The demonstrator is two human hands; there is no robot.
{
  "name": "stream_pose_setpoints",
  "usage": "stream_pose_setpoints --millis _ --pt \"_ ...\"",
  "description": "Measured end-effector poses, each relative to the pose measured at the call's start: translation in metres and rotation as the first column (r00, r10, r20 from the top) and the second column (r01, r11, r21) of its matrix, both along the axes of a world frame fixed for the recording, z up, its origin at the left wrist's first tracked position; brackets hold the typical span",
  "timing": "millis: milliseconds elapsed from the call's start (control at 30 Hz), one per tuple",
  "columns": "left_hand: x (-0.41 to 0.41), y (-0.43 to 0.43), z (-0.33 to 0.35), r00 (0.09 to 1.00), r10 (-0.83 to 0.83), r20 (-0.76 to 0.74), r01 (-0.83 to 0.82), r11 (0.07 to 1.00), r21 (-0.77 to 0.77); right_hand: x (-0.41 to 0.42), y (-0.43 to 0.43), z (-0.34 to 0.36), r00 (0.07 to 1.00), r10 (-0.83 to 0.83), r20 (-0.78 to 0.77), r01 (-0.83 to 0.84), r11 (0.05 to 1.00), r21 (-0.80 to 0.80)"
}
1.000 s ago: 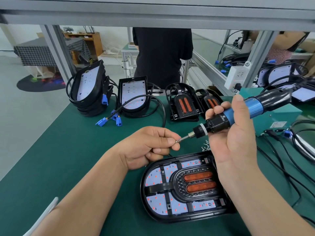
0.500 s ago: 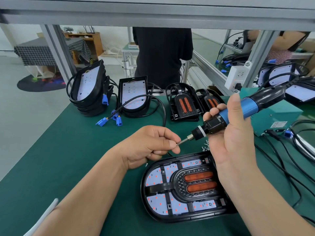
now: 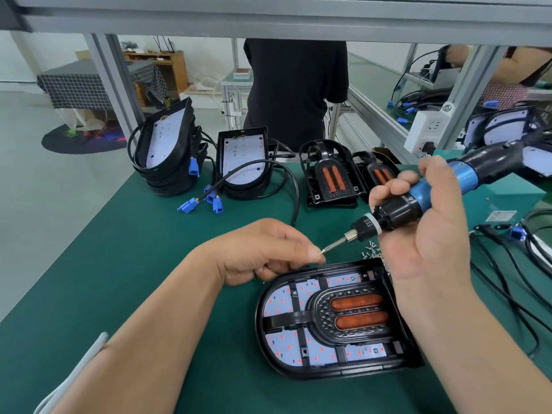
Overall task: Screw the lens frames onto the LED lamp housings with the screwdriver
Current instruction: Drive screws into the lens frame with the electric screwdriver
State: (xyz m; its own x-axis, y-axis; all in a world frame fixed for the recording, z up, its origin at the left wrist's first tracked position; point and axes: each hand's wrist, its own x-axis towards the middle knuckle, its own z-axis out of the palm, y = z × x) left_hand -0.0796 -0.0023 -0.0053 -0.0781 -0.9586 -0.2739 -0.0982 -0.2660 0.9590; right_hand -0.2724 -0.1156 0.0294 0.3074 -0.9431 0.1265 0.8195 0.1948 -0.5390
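A black LED lamp housing (image 3: 334, 369) lies flat on the green mat in front of me. A black lens frame (image 3: 298, 318) with two orange reflectors sits inside it. My right hand (image 3: 424, 243) grips the blue and black electric screwdriver (image 3: 418, 201), its bit slanting down to the left. My left hand (image 3: 263, 249) pinches a small screw (image 3: 322, 251) at the bit's tip, just above the housing's upper left edge. A small heap of loose screws (image 3: 370, 253) lies on the mat beside my right hand.
Stacked housings with cables and blue connectors (image 3: 167, 156) stand at the back left. Two lens frames (image 3: 331, 174) lean at the back centre. A teal box (image 3: 513, 198) and black cables (image 3: 507, 264) lie on the right. A person in black (image 3: 295, 91) stands behind the bench.
The screwdriver has dropped a little and shifted left, its tip staying at my left fingers. The screw now shows at the bit's tip. The housing has not moved.
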Motion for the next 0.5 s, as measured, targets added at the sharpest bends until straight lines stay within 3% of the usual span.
stream_pose_setpoints --millis 133,233,500 --pt "-0.001 0.003 0.005 0.976 -0.077 0.202 0.063 0.995 0.071 0.002 0.010 0.005 0.993 0.111 -0.036 -0.114 0.989 -0.094" --pt "-0.003 0.001 0.003 0.941 -0.023 0.339 0.017 1.000 0.022 0.004 0.022 0.006 0.973 0.215 -0.084 -0.227 0.956 -0.184" --pt "-0.006 -0.001 0.002 0.923 0.028 0.384 -0.005 0.998 -0.061 0.010 0.044 0.008 0.917 0.325 -0.232 -0.383 0.878 -0.286"
